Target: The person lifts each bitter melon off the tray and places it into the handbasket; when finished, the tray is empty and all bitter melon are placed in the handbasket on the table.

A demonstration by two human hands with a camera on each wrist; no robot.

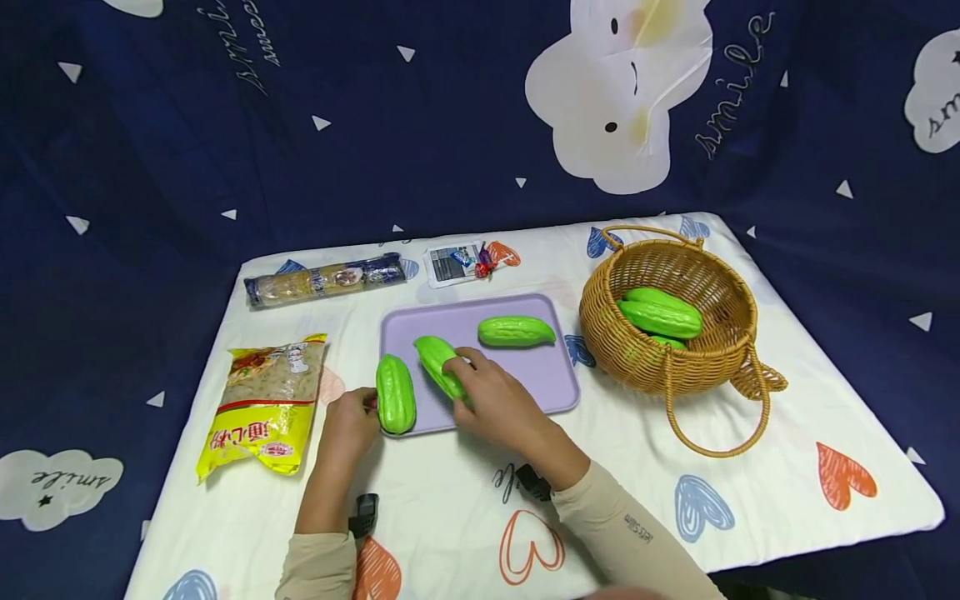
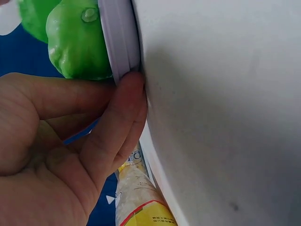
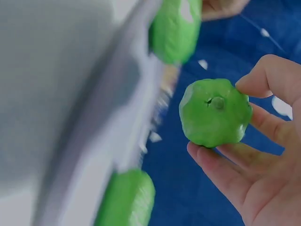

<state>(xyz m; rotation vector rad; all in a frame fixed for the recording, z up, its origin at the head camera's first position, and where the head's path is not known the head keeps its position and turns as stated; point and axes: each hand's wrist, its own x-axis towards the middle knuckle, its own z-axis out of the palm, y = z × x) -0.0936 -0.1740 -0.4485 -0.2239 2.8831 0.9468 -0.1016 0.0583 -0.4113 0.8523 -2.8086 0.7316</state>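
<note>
A lilac tray (image 1: 525, 375) lies mid-table with three green bitter gourds on it. My right hand (image 1: 491, 396) grips the middle gourd (image 1: 437, 360); in the right wrist view, thumb and fingers (image 3: 263, 141) pinch its end (image 3: 215, 113) above the tray. My left hand (image 1: 352, 421) is at the tray's left edge beside the left gourd (image 1: 395, 393). In the left wrist view a fingertip (image 2: 129, 94) touches the tray rim (image 2: 120, 47) just under that gourd (image 2: 77, 44). The third gourd (image 1: 516, 331) lies free at the tray's back.
A wicker basket (image 1: 720, 354) with more green gourds (image 1: 660, 312) stands right of the tray. A yellow food packet (image 1: 262, 408) lies at the left. A long noodle pack (image 1: 324, 281) and a small packet (image 1: 457, 262) lie behind. Dark blue cloth surrounds the white table.
</note>
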